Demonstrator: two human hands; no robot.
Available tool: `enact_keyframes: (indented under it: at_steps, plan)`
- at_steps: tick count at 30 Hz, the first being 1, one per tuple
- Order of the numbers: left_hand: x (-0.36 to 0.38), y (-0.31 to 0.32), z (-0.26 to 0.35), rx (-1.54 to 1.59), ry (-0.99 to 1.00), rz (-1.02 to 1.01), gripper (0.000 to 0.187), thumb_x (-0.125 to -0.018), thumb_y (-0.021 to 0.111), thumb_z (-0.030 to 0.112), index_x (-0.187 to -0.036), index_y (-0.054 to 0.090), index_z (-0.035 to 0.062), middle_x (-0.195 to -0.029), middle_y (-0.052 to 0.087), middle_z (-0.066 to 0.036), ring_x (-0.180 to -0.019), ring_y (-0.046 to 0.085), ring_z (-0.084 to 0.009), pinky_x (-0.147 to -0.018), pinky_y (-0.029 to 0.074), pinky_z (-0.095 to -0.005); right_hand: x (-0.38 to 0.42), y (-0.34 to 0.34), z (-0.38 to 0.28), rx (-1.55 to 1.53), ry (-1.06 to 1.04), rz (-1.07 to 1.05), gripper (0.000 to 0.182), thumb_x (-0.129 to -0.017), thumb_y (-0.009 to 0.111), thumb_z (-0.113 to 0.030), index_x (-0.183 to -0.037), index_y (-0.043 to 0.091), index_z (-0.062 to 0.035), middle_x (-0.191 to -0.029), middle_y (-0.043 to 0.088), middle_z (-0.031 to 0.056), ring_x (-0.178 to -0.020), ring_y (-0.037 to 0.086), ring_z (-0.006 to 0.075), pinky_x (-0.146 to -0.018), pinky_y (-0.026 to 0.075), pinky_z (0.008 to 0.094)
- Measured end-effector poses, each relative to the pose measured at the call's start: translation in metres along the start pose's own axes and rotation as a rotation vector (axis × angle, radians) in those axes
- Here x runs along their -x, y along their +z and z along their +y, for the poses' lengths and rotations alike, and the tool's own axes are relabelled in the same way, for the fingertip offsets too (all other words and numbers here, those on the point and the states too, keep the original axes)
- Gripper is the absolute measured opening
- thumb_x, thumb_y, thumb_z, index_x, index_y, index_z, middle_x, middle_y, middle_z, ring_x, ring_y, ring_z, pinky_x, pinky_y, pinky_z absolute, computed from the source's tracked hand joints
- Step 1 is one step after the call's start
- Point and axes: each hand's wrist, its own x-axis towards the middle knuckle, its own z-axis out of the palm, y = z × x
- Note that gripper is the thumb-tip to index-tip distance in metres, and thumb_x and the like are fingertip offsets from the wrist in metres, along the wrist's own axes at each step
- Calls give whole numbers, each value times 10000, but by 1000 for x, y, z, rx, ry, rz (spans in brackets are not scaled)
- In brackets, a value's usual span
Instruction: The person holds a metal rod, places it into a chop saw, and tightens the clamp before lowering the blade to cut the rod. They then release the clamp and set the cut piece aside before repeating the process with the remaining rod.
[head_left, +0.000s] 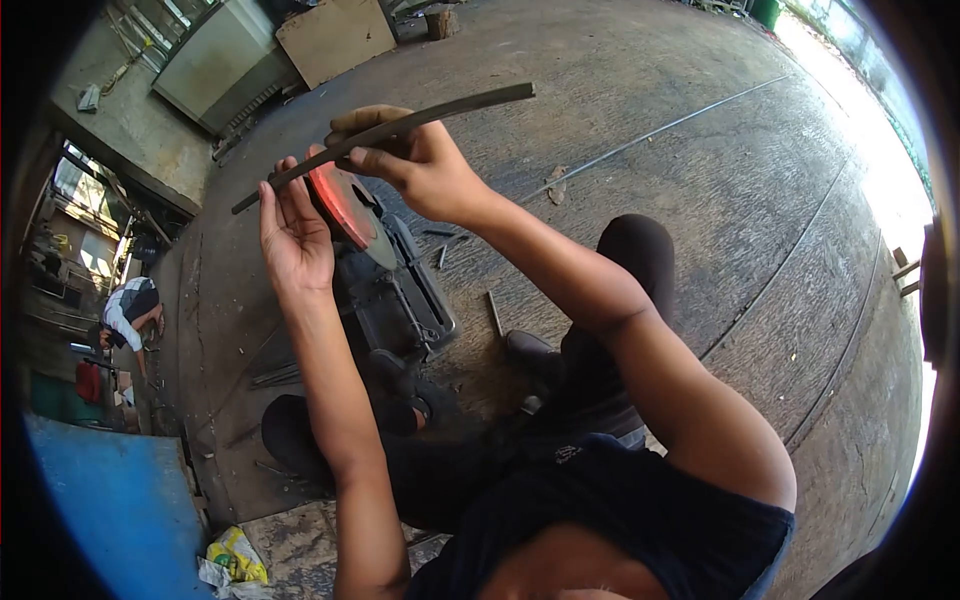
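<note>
Dark metal bar (472,103), its long axis slanting from eight o'clock to two, with both hands on it. From here I see the right hand (408,158) closed around its middle, while the left hand (300,240), palm uncurled, lightly pinches near the eight-o'clock end. The red guard (340,205) lies at two o'clock from the left palm.

The bar (450,106) at upper centre is dark grey-brown. Below it, the guard (338,210) is bright red. The grey floor (600,130) carries brownish patches. At lower left, the sheet (110,500) is blue and the bag (238,553) yellow and white. The board (335,42), upper left, is tan.
</note>
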Motion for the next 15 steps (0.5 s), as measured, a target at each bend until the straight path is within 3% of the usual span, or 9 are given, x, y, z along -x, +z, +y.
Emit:
enact_keyframes:
  at_steps: [3, 10, 13, 15]
  plan:
    - [-1, -7, 5, 13, -30, -127, 321, -996, 578, 160, -1219, 567, -72, -1237, 634, -189, -1150, 634, -219, -1014, 555, -304, 1, 1, 2, -1, 17, 0, 299, -918, 619, 10, -1211, 587, 61, -1124, 682, 123, -1067, 638, 163, -930, 520, 315]
    - [3, -4, 6, 20, -10, -137, 327, -982, 608, 191, -1190, 580, -61, -1210, 650, -167, -1140, 636, -216, -1012, 557, -317, 0, 1, 5, -49, -11, -8, 276, -926, 627, -10, -1189, 597, 67, -1104, 683, 129, -1019, 662, 182, -917, 536, 329]
    - [3, -3, 6, -73, 202, -61, 342, -957, 655, 261, -1138, 597, -23, -1143, 653, -124, -1103, 626, -219, -997, 548, -322, 4, 14, 5, -306, 141, 155, 265, -952, 629, -73, -1159, 596, 89, -1067, 681, 166, -987, 688, 255, -896, 576, 377]
    - [4, -4, 11, -161, 285, -73, 374, -950, 666, 303, -1165, 573, 11, -1171, 614, -112, -1107, 603, -238, -1004, 523, -327, 11, 26, 6, -480, 231, 226, 225, -972, 606, -101, -1112, 602, 75, -1025, 678, 151, -973, 687, 250, -924, 562, 376]
